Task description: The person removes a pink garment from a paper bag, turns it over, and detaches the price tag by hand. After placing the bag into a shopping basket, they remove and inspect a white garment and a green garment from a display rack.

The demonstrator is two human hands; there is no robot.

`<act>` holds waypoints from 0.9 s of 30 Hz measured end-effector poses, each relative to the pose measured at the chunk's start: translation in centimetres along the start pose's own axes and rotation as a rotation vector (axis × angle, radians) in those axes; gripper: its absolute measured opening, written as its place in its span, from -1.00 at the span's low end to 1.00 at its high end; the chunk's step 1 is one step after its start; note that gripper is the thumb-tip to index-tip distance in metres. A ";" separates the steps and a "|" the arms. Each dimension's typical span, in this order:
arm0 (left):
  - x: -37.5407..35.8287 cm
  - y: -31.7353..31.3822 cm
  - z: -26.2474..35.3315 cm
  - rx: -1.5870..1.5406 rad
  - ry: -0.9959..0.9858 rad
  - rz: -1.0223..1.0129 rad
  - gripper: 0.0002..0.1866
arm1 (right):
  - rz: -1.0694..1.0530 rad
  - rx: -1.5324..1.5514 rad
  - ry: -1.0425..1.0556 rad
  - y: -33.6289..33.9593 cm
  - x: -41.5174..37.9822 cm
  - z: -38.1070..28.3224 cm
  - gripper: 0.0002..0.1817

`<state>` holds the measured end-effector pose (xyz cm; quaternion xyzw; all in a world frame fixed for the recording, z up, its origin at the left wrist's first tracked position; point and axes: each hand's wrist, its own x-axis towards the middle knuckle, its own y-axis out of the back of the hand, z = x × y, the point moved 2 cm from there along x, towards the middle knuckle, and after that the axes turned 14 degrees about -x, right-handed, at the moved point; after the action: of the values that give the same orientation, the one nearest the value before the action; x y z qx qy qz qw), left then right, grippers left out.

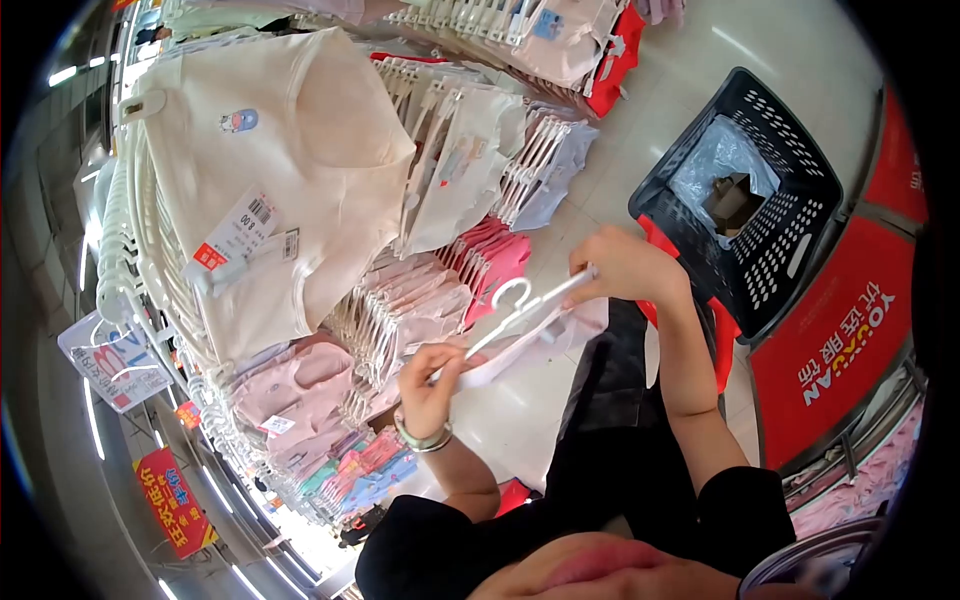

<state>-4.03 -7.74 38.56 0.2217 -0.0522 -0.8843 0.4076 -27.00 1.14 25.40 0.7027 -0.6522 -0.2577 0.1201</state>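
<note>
A white plastic hanger (518, 317) is stretched between my two hands, its hook pointing up and away from me. A pale pinkish-white garment (560, 335) hangs from it, seen almost edge-on. My left hand (428, 388), with a bracelet at the wrist, is closed round the hanger's left end. At the other end, my right hand (628, 268) pinches the hanger and the garment's edge with thumb and fingers. Just beyond my hands are pink garments (400, 300) on a rack, and a cream top (330, 150) with a price tag (240, 232) hangs nearer on the left.
A black shopping basket (740, 200) holding a clear plastic bag and a brown item stands at the right. Beside it is a red display panel (835, 340) with lettering. More racks of hanging clothes (460, 150) line the far side, over a tiled floor (745, 40).
</note>
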 end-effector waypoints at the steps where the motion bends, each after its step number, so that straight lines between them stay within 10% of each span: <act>1: -0.6 1.3 0.0 -0.007 0.076 -0.010 -0.82 | 0.042 0.063 0.078 0.0 -0.1 0.0 -0.67; 8: -1.5 2.5 -2.0 -1.020 -0.376 -0.552 -0.06 | -0.020 0.290 0.298 1.9 0.2 0.2 -0.68; 16: 10.1 -9.1 -14.7 -1.445 0.065 -0.304 -0.07 | 0.191 0.300 0.132 4.2 0.2 3.9 -0.67; 27: 4.8 -7.3 -13.8 -1.618 0.007 -0.143 -0.09 | 0.486 0.367 -0.106 7.9 -1.2 7.8 -0.67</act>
<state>-5.86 -5.23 22.50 -0.1359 0.6189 -0.6714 0.3844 -37.83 2.68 23.08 0.5218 -0.8421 -0.1355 0.0150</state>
